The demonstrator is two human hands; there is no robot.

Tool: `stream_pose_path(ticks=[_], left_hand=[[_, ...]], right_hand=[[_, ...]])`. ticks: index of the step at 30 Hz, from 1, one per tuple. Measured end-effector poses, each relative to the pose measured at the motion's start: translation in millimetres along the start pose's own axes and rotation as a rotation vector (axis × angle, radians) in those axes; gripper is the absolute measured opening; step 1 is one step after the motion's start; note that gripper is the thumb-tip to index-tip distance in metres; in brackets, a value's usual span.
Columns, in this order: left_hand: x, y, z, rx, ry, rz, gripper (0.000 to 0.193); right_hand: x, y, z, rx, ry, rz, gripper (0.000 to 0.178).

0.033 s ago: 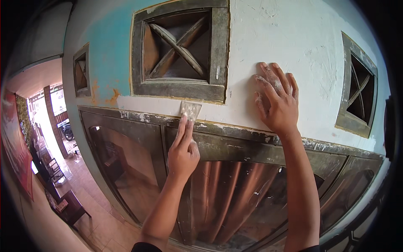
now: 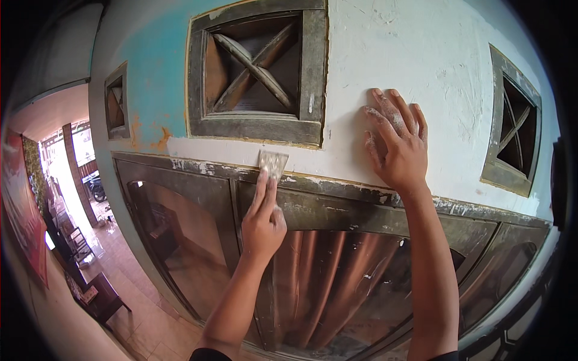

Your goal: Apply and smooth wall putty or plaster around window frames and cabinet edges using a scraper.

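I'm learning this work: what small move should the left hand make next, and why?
Perhaps draw the scraper left along the white strip: the left hand holds it there, and turquoise wall begins beyond the strip's left end.

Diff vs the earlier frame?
Left hand and the putty knife it holds moved slightly down, away from the vent frame. Nothing newly gripped or released. Unchanged: right hand spread against the white wall.

White wall (image 2: 445, 78) looks matt, vent frame (image 2: 256, 130) worn wood
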State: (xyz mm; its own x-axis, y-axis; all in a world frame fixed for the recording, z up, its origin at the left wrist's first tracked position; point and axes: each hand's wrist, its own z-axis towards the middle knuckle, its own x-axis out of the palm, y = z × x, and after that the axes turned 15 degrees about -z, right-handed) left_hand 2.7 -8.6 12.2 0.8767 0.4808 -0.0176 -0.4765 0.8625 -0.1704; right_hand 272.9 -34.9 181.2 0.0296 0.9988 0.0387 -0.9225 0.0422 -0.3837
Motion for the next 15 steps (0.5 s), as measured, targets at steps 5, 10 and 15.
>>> stream_pose_path(ticks=[5, 10, 15], left_hand=[[-0.2, 3.9, -0.1, 0.020, 0.026, -0.018, 0.073], [0.7, -6.4, 0.4, -0.046, 0.056, -0.036, 0.074], [4.8, 0.5, -2.8, 0.047, 0.029, 0.039, 0.074]], right_hand=[[0.9, 0.3, 1.0, -0.009, -0.005, 0.008, 0.040], [1.8, -1.0, -0.1, 0.001, -0.016, 0.012, 0.038], [1.1, 1.1, 1.0, -0.001, -0.031, 0.020, 0.038]])
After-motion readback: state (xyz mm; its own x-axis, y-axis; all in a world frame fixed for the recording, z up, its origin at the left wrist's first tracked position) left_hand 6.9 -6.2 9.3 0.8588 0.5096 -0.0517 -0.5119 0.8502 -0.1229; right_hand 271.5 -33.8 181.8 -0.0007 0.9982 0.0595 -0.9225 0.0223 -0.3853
